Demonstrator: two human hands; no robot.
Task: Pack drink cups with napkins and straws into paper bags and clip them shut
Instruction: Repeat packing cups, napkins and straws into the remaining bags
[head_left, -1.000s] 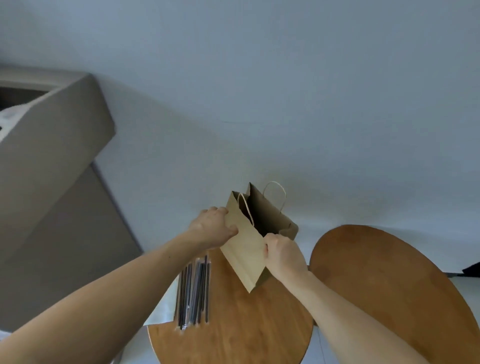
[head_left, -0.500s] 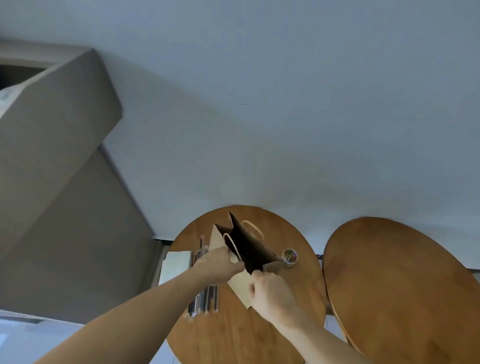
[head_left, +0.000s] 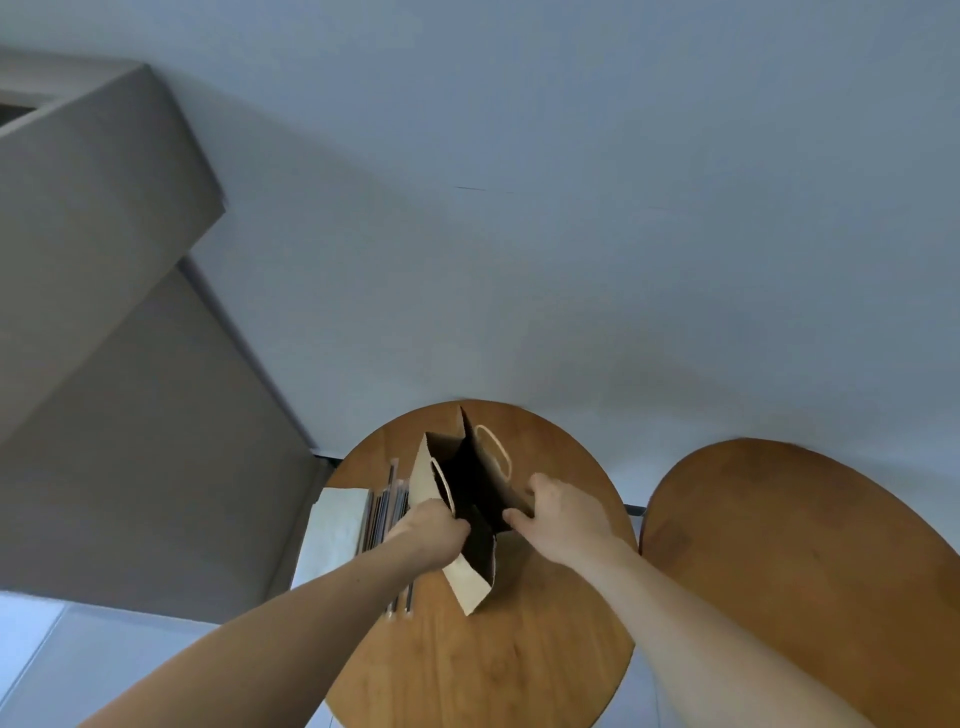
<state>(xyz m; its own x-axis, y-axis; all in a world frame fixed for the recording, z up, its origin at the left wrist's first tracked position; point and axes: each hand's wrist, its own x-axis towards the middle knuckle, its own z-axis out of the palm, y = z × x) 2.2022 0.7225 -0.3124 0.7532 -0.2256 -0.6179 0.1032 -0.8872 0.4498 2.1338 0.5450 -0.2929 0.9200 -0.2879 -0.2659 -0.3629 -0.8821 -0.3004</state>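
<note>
Hands apart: left hand (head_left: 431, 530) pinches paper bag (head_left: 470, 488) rim, right hand (head_left: 563, 517) grips opposite wall.

A brown paper bag (head_left: 470, 584) stands open on a round wooden counter (head_left: 467, 670), its mouth facing the camera and its inside dark. The left hand (head_left: 431, 530) grips the bag's left rim and the right hand (head_left: 563, 519) grips the right rim, holding the mouth apart. Two cord handles (head_left: 496, 452) hang at the rims. Just left of the bag lie wrapped straws (head_left: 384, 512), partly under the left forearm, with white napkins (head_left: 335, 525) beside them at the counter's edge. A second counter (head_left: 810, 571) stands to the right, against a pale wall (head_left: 519, 234).
</note>
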